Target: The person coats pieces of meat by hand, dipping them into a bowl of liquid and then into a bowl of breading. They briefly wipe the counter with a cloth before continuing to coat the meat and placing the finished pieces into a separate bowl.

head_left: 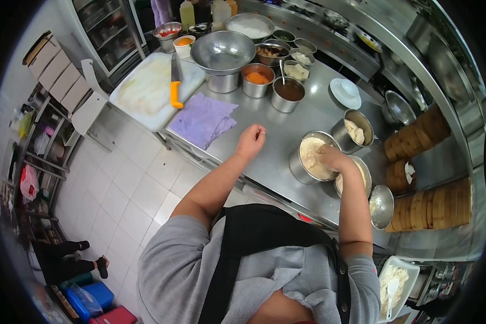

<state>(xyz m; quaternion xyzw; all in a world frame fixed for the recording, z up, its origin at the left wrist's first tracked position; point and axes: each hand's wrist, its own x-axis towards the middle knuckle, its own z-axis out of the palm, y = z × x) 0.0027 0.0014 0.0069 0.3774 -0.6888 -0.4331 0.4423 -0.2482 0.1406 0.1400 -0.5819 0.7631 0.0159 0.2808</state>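
Observation:
My right hand (333, 158) reaches down into a steel pot (295, 165) of pale, crumb-like coating (311, 151). Its fingertips are sunk in the crumbs, so whether they grip anything is hidden. My left hand (251, 140) hovers over the near edge of the steel table, curled into a loose fist with nothing visible in it. Beyond the crumb pot, another steel pot (368, 128) holds whitish pieces (354, 132). Under my right wrist, a round container (366, 171) of pale yellowish contents is partly covered. A shallow steel bowl (382, 208) stands beside it, dusted with white.
A purple cloth (204, 119) and a cutting board (151, 89) with an orange-handled knife (175, 92) lie left. Behind stand a large steel bowl (223, 51), an orange-filled pot (257, 79) and a brown sauce pot (289, 93). Bamboo steamers (432, 205) line the right. Another person's legs (73, 259) show lower left.

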